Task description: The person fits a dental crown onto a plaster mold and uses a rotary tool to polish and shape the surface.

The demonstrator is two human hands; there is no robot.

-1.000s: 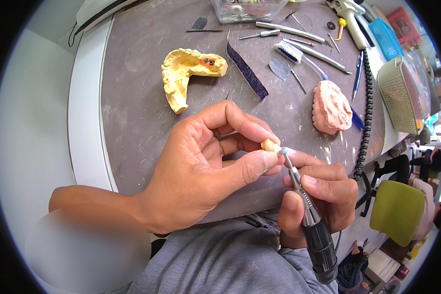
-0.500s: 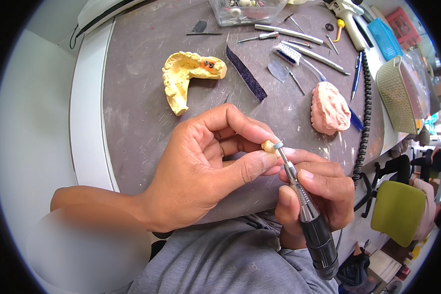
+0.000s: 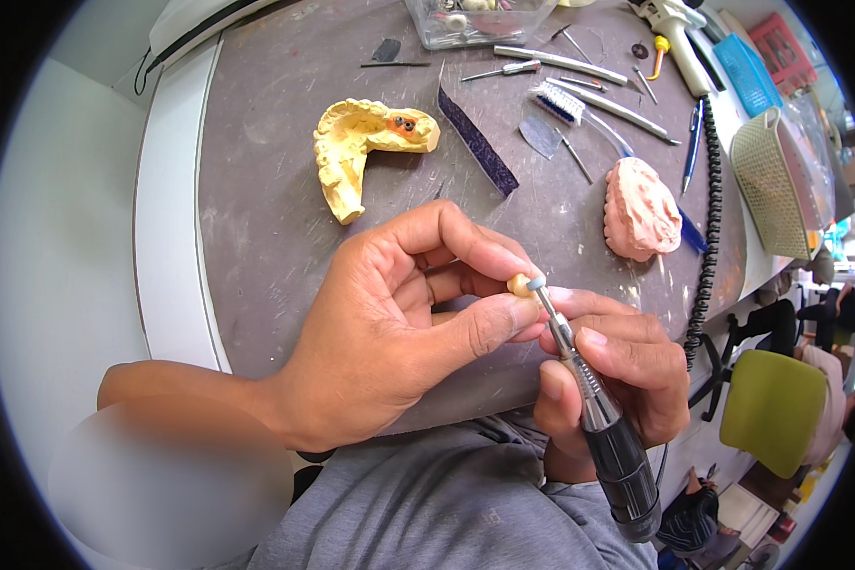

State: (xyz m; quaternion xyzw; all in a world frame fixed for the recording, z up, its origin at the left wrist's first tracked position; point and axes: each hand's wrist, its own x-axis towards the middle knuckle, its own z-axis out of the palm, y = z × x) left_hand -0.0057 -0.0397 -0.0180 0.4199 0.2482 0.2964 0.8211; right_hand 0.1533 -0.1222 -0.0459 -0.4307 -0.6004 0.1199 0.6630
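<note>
Between the thumb and index finger of my left hand is a small tooth-coloured dental crown. My right hand grips a black and silver rotary handpiece like a pen. The handpiece points up and to the left, and its small blue-grey grinding tip rests against or very close to the crown's right side. Both hands meet over the near part of the bench. Beyond my left hand lies a yellow dental cast with an orange patch holding dark metal pieces. A pink dental cast lies beyond my right hand.
A dark abrasive strip, a white-bristled brush and several slim metal tools lie on the grey bench. At the back stands a clear plastic box. A coiled black cord runs along the right, near a cream basket.
The grinding tip has shifted very slightly left against the crown, and the handpiece's rear end has moved a little to the right. My left hand stays nearly still.
</note>
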